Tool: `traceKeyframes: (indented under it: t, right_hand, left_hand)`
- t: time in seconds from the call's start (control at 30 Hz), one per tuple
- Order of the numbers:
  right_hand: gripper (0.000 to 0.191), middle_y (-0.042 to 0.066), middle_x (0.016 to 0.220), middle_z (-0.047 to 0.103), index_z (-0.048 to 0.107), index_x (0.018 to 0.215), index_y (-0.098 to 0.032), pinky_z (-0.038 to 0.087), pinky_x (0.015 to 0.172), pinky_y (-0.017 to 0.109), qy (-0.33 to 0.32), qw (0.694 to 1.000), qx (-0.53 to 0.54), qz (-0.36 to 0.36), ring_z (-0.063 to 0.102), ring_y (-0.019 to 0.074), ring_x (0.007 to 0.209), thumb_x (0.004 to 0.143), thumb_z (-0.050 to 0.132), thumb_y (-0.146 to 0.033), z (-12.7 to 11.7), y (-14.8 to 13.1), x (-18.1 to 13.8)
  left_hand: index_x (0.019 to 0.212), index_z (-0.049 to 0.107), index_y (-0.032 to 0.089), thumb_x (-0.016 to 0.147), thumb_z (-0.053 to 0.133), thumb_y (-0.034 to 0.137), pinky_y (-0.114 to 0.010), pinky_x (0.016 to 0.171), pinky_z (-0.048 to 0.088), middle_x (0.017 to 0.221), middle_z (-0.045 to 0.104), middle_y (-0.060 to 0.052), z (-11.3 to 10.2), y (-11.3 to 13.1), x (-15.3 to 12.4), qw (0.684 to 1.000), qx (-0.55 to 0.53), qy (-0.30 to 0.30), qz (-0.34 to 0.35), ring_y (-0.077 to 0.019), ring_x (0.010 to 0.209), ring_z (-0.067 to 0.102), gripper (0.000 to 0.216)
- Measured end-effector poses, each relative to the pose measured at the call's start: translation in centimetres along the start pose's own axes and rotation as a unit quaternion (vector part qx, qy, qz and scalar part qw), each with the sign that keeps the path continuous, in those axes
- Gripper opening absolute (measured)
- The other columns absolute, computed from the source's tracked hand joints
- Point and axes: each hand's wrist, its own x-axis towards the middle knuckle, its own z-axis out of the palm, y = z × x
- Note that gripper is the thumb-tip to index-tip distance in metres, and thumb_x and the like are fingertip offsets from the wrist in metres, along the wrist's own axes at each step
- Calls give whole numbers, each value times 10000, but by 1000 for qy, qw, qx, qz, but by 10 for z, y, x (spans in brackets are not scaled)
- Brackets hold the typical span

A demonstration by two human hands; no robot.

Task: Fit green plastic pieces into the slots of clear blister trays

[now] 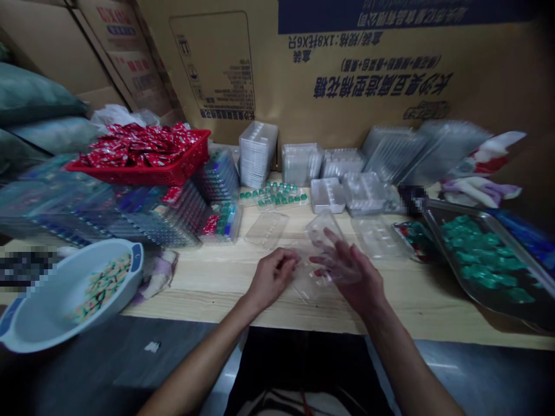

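My left hand [274,274] is closed, its thumb and fingers pinched at the left edge of a transparent plastic tray [306,283]. From the other side my right hand [362,274] grips thin transparent plastic, its fingers partly showing through it. The trays overlap between the hands, so I cannot tell how many there are. Just beyond lie an empty transparent tray [266,230] and, on the right, another one [379,237]. Trays with small green pieces [281,196] sit farther back.
Tray stacks [259,153] line the cardboard wall [269,69]. At left are a red basket [186,164] of red sachets, filled boxes [173,216] and a blue basin [52,312] overhanging the table edge. At right stands a metal tray [459,277] of green packets.
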Motion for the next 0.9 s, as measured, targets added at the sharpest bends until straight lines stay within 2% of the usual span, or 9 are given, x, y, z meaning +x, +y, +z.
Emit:
traceKeyframes:
  t: [0.07, 0.17, 0.23, 0.33, 0.4, 0.57, 0.77, 0.9]
  right_hand:
    - [670, 68, 1339, 620, 536, 1387, -311, 529, 895, 503, -17, 999, -41, -8, 620, 324, 1147, 842, 481, -697, 8, 14, 2]
    - [622, 0, 1465, 517, 522, 1401, -338, 286, 1182, 503, -29, 983, -161, -86, 409, 278, 1393, 858, 553, -641, 16, 29, 7]
    - [582, -37, 1515, 452, 512, 1408, -355, 159, 1238, 473, -44, 970, -206, -117, 326, 242, 1446, 892, 523, -624, 21, 33, 7]
    - [588, -12, 1477, 501, 507, 1417, -340, 157, 1235, 493, -72, 970, -208, -107, 345, 246, 1437, 935, 391, -657, 27, 36, 6]
    - [604, 6, 1459, 521, 524, 1404, -329, 163, 1232, 498, -82, 971, -201, -98, 345, 252, 1438, 931, 377, -676, 30, 38, 6]
    - [641, 21, 1480, 497, 576, 1348, -316, 139, 1236, 493, -76, 979, -167, -90, 336, 248, 1445, 895, 387, -729, 33, 50, 11]
    - [585, -25, 1542, 414, 498, 1419, -353, 116, 1247, 458, -83, 984, -131, -82, 249, 207, 1486, 932, 397, -662, 28, 69, 15]
    - [587, -27, 1544, 412, 492, 1424, -359, 140, 1243, 457, -87, 982, -142, -89, 267, 210, 1480, 934, 386, -666, 29, 67, 14]
  left_hand:
    - [937, 699, 170, 854, 668, 390, -232, 556, 438, 684, 653, -21, 13, 15, 5, 978, -180, 56, -89, -128, 577, 586, 238]
    - [865, 724, 136, 663, 845, 402, -217, 530, 460, 683, 670, -17, 28, 28, 13, 913, -359, 93, -167, -104, 540, 586, 355]
    - [805, 729, 116, 548, 914, 361, -211, 542, 491, 685, 681, -23, 34, 30, 17, 882, -413, 112, -196, -95, 543, 595, 401]
    - [786, 734, 107, 445, 956, 303, -187, 537, 508, 688, 694, -23, 37, 25, 19, 851, -451, 127, -236, -86, 552, 609, 452]
    - [789, 738, 109, 413, 966, 280, -174, 542, 516, 710, 705, -21, 38, 22, 19, 839, -465, 142, -246, -84, 576, 624, 472]
    - [793, 748, 107, 473, 950, 300, -164, 525, 508, 681, 700, -16, 37, 21, 16, 846, -461, 150, -222, -75, 554, 615, 425]
    - [795, 756, 113, 477, 948, 294, -162, 523, 502, 678, 704, -19, 31, 23, 15, 858, -446, 144, -210, -72, 540, 608, 413]
    - [792, 754, 113, 478, 946, 301, -158, 512, 488, 668, 694, -17, 31, 23, 14, 864, -435, 142, -211, -67, 530, 595, 413]
